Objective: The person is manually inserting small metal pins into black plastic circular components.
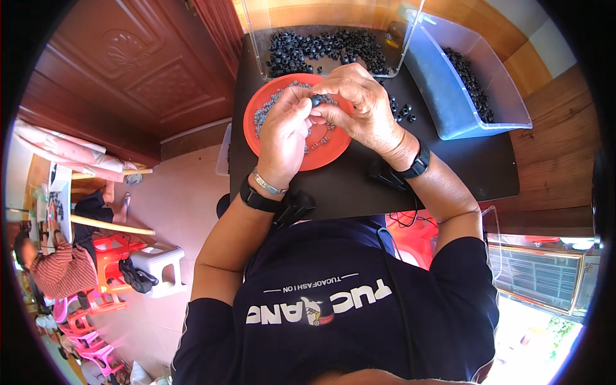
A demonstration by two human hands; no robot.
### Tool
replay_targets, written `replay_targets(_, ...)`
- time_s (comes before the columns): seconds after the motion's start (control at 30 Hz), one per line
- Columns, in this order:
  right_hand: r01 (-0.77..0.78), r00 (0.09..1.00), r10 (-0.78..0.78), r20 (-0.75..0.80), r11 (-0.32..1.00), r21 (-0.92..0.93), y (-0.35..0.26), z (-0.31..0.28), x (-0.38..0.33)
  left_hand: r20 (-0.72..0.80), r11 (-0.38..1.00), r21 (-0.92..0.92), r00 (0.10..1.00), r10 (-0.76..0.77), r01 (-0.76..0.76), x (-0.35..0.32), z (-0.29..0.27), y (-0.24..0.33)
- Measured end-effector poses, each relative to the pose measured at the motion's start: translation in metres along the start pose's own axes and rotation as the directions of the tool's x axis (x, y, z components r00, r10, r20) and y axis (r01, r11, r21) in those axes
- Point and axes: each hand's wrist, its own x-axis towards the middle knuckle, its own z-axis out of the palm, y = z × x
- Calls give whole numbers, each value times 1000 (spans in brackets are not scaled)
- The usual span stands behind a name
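Over an orange-red plate [327, 154] my two hands meet, fingertips close together. My left hand [285, 131] pinches a small black rounded part [316, 101] between thumb and fingers. Beside that part, my right hand [360, 106] has its thumb and forefinger pressed together; whatever lies in its pinch is too small to make out. Small grey pieces [262, 119] are scattered in the plate, partly hidden under my hands. Several loose black parts [403, 112] lie on the dark table, right of my right hand.
Behind the plate stands a clear box [256, 48] with many black parts. A bluish translucent bin [436, 96] with more black parts is on the right of the dark table [475, 173]. Stools [160, 266] and a seated person [67, 273] are at the left.
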Motion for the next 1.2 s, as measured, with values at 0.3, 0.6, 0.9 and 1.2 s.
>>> replay_targets(0.3,-46,999,46,4,997,55,-2,3,0,-16,985,157,997,76,-73,-1,4,1)
replay_targets(0.6,46,998,-47,-36,999,-20,-4,4,-1,-36,991,116,997,73,-69,-1,1,-1)
replay_targets(0.9,-101,979,2,-203,871,-480,-15,-78,31,-134,1000,15,991,-1,3,2,-10,0)
replay_targets(1.2,-421,907,188,-377,414,-807,10,-155,22,-136,999,-4,990,-44,44,4,-9,2)
